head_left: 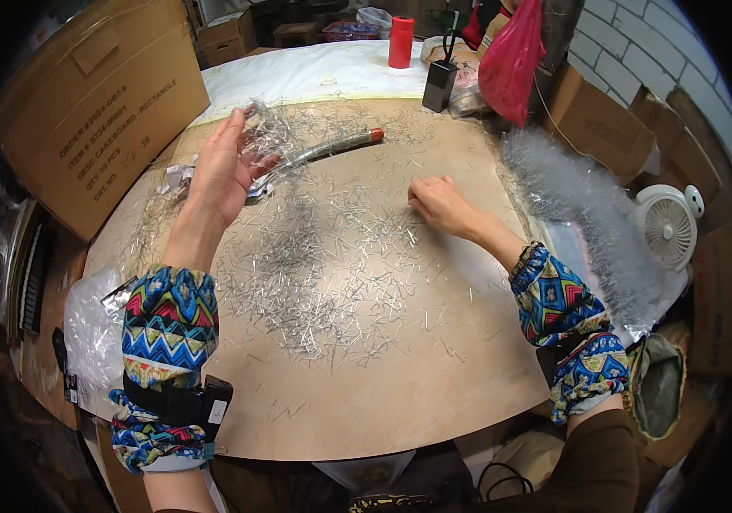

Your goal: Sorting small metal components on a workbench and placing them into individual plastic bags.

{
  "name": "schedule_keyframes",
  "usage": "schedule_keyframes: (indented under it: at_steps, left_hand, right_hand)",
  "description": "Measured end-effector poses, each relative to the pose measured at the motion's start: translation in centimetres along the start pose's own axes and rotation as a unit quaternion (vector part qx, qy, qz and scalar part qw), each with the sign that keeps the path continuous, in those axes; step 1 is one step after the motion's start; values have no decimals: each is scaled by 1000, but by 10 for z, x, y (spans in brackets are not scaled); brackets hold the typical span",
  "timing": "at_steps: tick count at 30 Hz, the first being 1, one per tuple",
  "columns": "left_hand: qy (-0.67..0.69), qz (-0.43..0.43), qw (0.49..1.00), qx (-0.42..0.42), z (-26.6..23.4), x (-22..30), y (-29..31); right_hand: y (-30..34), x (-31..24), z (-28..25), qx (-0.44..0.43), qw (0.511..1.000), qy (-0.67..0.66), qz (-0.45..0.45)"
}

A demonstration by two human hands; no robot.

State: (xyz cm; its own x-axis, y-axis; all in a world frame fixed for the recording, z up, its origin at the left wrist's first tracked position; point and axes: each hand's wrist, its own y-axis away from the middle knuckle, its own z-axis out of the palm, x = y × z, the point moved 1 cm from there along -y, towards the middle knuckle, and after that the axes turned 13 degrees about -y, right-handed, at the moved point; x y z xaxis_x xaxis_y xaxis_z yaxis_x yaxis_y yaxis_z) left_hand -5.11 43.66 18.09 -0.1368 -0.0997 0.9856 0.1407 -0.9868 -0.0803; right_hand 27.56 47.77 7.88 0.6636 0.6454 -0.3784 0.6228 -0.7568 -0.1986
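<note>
My left hand (222,162) is raised over the far left of the tabletop. Its fingers curl about a shiny, see-through bundle of thin wire hooks (270,130); whether clear plastic wraps it I cannot tell. Below lies a wide, loose pile of silvery bent wire hooks (315,282). To the right of this pile, my right hand (441,203) is closed just above the board, fingertips tucked in, and what they may hold is hidden. A long tool or rod with an orange-red end (375,135) lies behind the pile, among more hooks.
A large cardboard box (97,111) stands at the left. Clear plastic (97,333) lies below it. Along the right edge are a heap of fine grey wire pieces (584,205) and a white fan (667,227). A red canister (400,43), black holder (440,85) and pink bag (511,68) stand behind.
</note>
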Motion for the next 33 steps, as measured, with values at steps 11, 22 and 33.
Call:
schedule_keyframes:
  at_steps: [11, 22, 33]
  left_hand:
    - [-700, 169, 673, -169, -24, -114, 78]
    - [-753, 108, 649, -23, -73, -131, 101]
    - [-662, 229, 703, -123, -48, -109, 142]
  right_hand:
    - [0, 24, 4, 20, 999, -41, -24]
    - [0, 28, 10, 66, 997, -36, -21]
    - [-8, -46, 9, 87, 979, -170, -69]
